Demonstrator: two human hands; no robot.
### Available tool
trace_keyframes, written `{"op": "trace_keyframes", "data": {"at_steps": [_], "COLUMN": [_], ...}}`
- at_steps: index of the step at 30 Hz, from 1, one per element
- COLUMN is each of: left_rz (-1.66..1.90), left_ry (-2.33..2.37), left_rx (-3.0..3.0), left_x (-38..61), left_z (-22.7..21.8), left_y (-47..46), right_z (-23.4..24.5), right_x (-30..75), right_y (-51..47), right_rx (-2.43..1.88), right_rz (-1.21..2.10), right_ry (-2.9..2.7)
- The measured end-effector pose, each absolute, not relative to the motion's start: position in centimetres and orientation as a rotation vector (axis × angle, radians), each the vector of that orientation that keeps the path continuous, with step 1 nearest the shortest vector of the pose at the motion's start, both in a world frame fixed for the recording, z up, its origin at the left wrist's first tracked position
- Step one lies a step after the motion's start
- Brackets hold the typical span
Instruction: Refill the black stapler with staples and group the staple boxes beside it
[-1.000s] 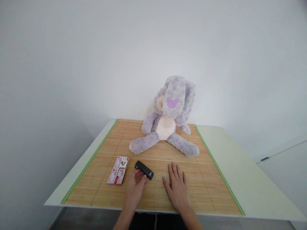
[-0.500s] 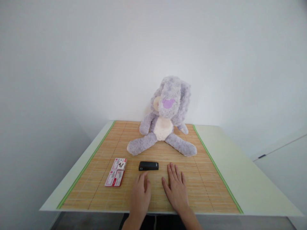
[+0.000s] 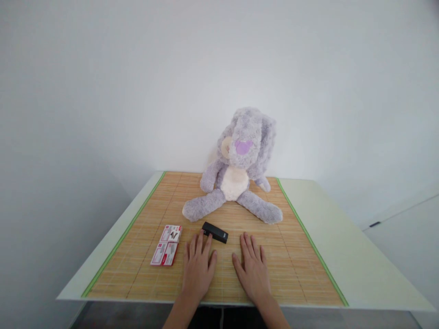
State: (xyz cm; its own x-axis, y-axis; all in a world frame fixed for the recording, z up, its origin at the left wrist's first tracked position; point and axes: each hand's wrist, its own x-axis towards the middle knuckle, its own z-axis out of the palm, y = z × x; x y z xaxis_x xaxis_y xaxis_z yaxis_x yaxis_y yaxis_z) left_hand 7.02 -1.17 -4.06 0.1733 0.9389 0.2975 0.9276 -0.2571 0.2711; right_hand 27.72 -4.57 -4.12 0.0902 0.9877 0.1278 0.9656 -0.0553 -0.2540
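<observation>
Stapler (image 3: 215, 232) on bamboo mat (image 3: 295, 269), white wall (image 3: 137, 91)

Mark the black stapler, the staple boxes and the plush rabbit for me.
black stapler (image 3: 215, 232): head view, middle of its top face.
staple boxes (image 3: 163, 254): head view, lid of the nearer box.
plush rabbit (image 3: 234, 182): head view, cream belly.

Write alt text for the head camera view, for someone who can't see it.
The left hand and right hand lie flat, palms down, on a bamboo mat, the left one's fingertips at a small black stapler. Two red-and-white boxes lie to their left; a grey plush rabbit sits behind.
</observation>
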Motion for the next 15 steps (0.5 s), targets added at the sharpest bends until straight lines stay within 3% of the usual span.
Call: {"op": "trace_keyframes", "data": {"at_steps": [7, 15], "left_rz": [0.68, 0.726], "left_ry": [1.888, 1.773], "left_rx": [2.381, 2.391], "left_x": [8.0, 9.3], "left_z": [-3.2, -3.3], "left_y": [-0.9, -1.2], "right_z": [-4.0, -0.6], "right_x": [28.1, 25.7], "right_y": [-3.3, 2.3], "right_rx": [-2.038, -1.713], "right_rz": [0.226, 0.413], "right_ry": [-1.845, -1.915]}}
